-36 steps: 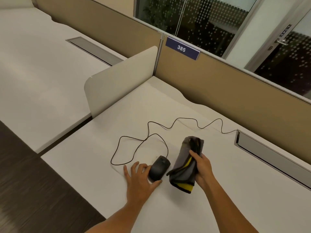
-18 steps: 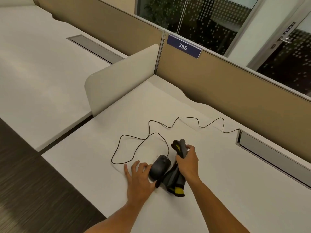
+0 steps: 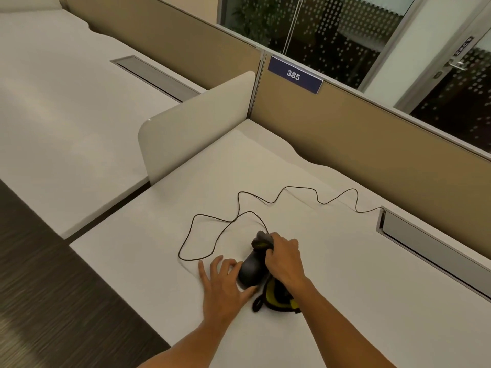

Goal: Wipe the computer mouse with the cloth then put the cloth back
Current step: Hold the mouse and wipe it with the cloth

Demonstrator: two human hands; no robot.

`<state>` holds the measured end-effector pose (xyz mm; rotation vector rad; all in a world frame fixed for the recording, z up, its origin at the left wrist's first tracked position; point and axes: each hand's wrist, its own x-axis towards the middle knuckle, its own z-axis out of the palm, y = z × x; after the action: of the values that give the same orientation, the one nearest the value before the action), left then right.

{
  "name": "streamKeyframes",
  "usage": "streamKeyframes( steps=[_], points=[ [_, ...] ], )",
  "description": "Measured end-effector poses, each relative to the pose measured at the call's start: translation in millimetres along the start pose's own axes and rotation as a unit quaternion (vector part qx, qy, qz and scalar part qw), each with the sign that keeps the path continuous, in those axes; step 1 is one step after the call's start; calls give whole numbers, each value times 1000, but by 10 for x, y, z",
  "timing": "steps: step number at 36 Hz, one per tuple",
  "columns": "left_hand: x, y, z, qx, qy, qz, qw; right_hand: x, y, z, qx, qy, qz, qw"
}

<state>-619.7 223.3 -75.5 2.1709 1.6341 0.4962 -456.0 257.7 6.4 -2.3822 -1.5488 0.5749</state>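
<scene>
- The computer mouse (image 3: 250,270) sits on the white desk (image 3: 345,301), its black cable (image 3: 212,229) looping behind it.
- The left hand (image 3: 224,284) lies flat and spread, fingers against the mouse's left side.
- The right hand (image 3: 285,260) is clenched around the grey-and-yellow cloth (image 3: 277,297), pressing it onto the mouse's right side.

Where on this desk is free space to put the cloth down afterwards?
The desk is bare right of the right hand, up to the cable tray. Crowded: the cable loops behind the mouse, held by the left hand.
</scene>
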Motion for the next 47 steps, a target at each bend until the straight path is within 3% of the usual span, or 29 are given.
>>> streamKeyframes(
  steps=[3, 10, 14, 19, 24, 29, 47],
  points=[
    [6, 0, -9, 3, -5, -1, 1000, 89, 10, -61, 1, 10, -2, 1000],
    [2, 16, -42, -7, -18, -5, 1000, 156, 165, -293, 171, 43, -18, 984],
    [2, 34, -79, -6, -24, -6, 1000, 226, 194, -357, 223, -20, -5, 975],
    [4, 42, -128, 8, -49, -11, 999, 304, 228, -419, 356, -77, 77, 928],
    [4, 39, -127, 4, -49, -11, 999, 326, 257, -324, 257, -65, 83, 961],
    [-9, 36, -85, -9, -18, -6, 1000, 292, 146, -236, 173, -47, 36, 983],
    [8, -3, -3, -1, -9, -5, 1000, 332, -104, -171, 8, -138, -15, 990]
  ],
)
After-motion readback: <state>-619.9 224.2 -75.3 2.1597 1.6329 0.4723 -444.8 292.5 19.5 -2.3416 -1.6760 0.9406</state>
